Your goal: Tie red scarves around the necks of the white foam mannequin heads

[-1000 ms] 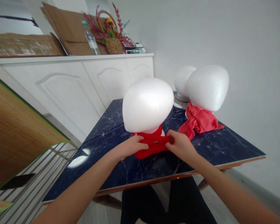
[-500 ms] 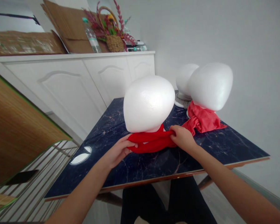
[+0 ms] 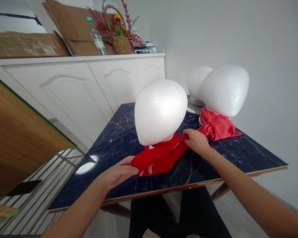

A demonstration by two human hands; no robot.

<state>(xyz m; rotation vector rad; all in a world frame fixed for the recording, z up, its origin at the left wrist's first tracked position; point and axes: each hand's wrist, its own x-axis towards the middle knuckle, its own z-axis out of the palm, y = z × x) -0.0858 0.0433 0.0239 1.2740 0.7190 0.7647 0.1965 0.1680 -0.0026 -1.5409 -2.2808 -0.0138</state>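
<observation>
A white foam mannequin head (image 3: 161, 110) stands on the dark blue marbled table (image 3: 111, 135) in front of me, tilted slightly to the left. Around its neck lies a red scarf (image 3: 161, 160). My left hand (image 3: 121, 170) is closed on the scarf's left end, thumb on top and fingers partly hidden under the cloth. My right hand (image 3: 195, 140) pinches the scarf on the right side of the neck. Between both hands the cloth is stretched in front of the neck, with a narrow gap near the right hand.
Behind on the right stand two more foam heads, one (image 3: 225, 91) with a coral satin scarf (image 3: 217, 125) and another (image 3: 197, 82) with grey cloth. A white cabinet (image 3: 64, 82) carries cardboard, bottles and a flower basket (image 3: 121, 45). A phone (image 3: 24, 187) lies on the rack at left.
My left hand has pulled its end of the scarf left and toward me, spreading the cloth wider. The near foam head has shifted and tilted slightly. My right hand keeps its pinch, a little higher.
</observation>
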